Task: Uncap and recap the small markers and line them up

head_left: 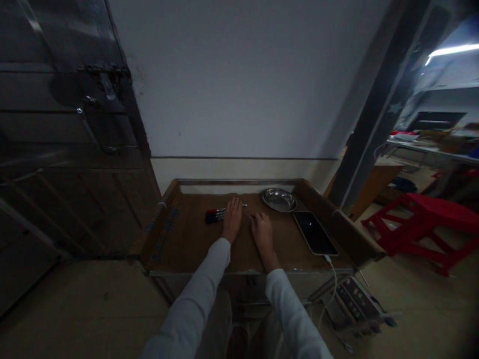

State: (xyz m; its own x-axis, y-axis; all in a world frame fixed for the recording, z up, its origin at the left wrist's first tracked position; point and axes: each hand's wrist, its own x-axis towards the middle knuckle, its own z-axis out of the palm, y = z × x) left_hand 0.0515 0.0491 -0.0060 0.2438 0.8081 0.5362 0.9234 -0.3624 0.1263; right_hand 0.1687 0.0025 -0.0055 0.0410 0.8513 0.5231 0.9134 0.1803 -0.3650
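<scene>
Several slim pens [214,216] with red and black ends lie side by side on the brown tabletop [194,244]. My left hand [232,218] rests flat across them, fingers stretched out together, covering their middles. A thin silvery tip [244,205] sticks out beyond its fingers on the right. Close beside it, my right hand [262,232] has its fingers curled into a pinch just above the tabletop. Something small and pale may be at those fingertips, too small and dim to name.
A shiny oval metal dish [280,199] stands at the back right of the table. In front of it lies a phone [315,233] with a white cable [334,279] hanging over the edge. Raised wooden sides border the table; a red stool [426,224] stands to the right.
</scene>
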